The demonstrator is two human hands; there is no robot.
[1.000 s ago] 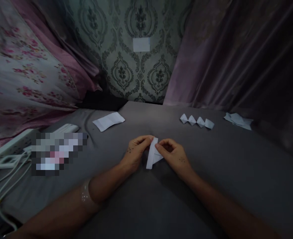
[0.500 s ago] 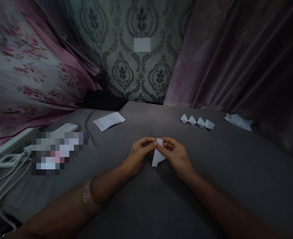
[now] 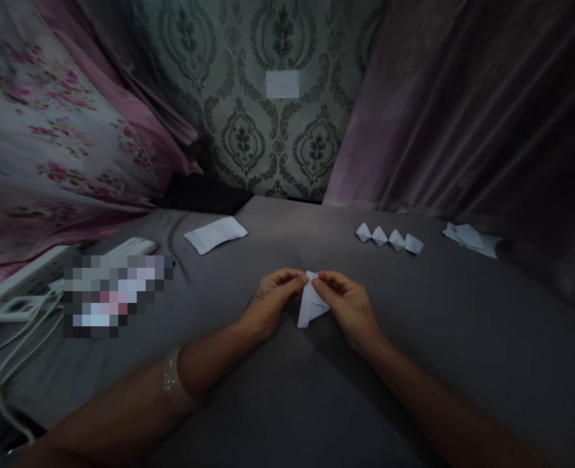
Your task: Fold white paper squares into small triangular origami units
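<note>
A small folded piece of white paper [image 3: 309, 307] is held up between both hands over the grey cloth. My left hand [image 3: 275, 300] pinches its upper left edge between thumb and fingers. On the other side, my right hand [image 3: 348, 302] grips the upper right edge, its thumb pressed on the front. The paper's lower end hangs free, with a slanted flap showing on its right. Some fingertips are hidden behind the paper. Farther back on the right lies a row of several small folded paper pieces [image 3: 395, 240].
A stack of white paper [image 3: 215, 234] lies back left, and loose paper scraps [image 3: 471, 239] at the far right. A white power strip [image 3: 28, 276] with cables and a blurred-out object are on the left. Behind, a paper sheet [image 3: 282, 84] hangs on the patterned wall.
The fingers have shifted slightly on the paper, the right thumb moving a little right. More of the paper's front and its slanted flap now shows. The camera view has shifted slightly.
</note>
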